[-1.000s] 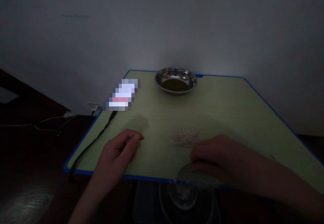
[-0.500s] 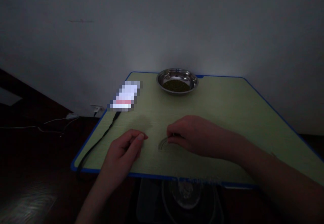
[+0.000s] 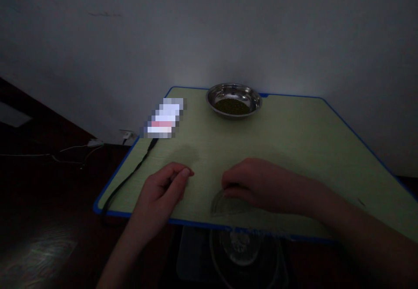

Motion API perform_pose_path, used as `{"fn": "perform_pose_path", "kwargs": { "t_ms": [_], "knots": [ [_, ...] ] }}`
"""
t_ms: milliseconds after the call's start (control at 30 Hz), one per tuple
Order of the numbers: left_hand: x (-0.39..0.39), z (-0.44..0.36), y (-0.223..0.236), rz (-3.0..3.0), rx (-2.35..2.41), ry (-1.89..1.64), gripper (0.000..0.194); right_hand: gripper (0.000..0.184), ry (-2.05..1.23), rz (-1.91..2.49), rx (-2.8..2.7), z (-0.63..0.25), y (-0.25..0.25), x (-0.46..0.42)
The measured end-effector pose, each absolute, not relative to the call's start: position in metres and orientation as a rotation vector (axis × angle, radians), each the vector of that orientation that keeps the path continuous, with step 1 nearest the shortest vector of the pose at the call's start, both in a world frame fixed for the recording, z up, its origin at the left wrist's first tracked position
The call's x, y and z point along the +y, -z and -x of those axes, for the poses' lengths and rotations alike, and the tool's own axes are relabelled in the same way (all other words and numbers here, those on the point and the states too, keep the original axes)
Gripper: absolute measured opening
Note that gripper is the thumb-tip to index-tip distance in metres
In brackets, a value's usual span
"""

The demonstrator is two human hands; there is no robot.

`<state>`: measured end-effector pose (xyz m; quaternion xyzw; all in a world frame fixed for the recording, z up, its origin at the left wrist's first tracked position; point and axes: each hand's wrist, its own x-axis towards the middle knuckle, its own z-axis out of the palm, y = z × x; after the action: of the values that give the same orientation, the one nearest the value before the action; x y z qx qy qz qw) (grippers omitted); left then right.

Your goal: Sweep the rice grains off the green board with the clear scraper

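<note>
Over the near middle of the table, my right hand is closed with thumb and fingers pinched on a clear protractor. Its curved edge shows below the fingertips; the rest is faint or behind the hand. To its left, my left hand is curled, thumb against index finger. Whether anything is inside that hand is hidden. Beyond both hands, a shiny metal bowl holds small green grains.
A bright, blurred-out phone-like slab lies at the table's left, with a black cable running over the edge. The pale green table has a blue rim. Below its front edge is a round transparent object. A wall stands behind.
My right hand has moved slightly nearer and to the right, and more of the protractor now shows. My left hand keeps its curled shape. The view has shifted a little.
</note>
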<state>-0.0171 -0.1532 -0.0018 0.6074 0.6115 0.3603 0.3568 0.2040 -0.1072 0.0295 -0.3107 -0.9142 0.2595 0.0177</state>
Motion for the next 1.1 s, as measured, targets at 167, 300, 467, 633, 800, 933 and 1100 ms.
{"fn": "perform_pose_path", "kwargs": {
  "t_ms": [167, 300, 467, 633, 800, 933, 1100],
  "knots": [
    [-0.152, 0.016, 0.002, -1.562, 1.574, -0.936, 0.027, 0.015, -0.881, 0.962, -2.831, -0.208, -0.027, -0.113],
    [-0.153, 0.017, 0.002, -1.565, 1.583, -0.931, 0.026, 0.015, -0.917, 0.955, -2.821, -0.213, -0.027, -0.117],
    [-0.153, 0.018, 0.003, -1.573, 1.563, -0.929, 0.027, 0.015, -0.959, 0.976, -2.799, -0.220, -0.027, -0.122],
    [-0.152, 0.017, 0.004, -1.573, 1.589, -0.918, 0.026, 0.015, -0.982, 0.998, -2.781, -0.221, -0.031, -0.130],
    [-0.153, 0.018, 0.003, -1.553, 1.613, -0.908, 0.029, 0.018, -0.913, 1.034, -2.711, -0.234, -0.044, -0.126],
    [-0.152, 0.019, 0.003, -1.539, 1.669, -0.895, 0.030, 0.025, -0.852, 1.244, -2.580, -0.267, -0.050, -0.116],
    [-0.151, 0.018, 0.000, -1.533, 1.728, -0.862, 0.033, 0.029, -0.848, 1.466, -2.525, -0.311, -0.038, -0.109]
  ]
}}
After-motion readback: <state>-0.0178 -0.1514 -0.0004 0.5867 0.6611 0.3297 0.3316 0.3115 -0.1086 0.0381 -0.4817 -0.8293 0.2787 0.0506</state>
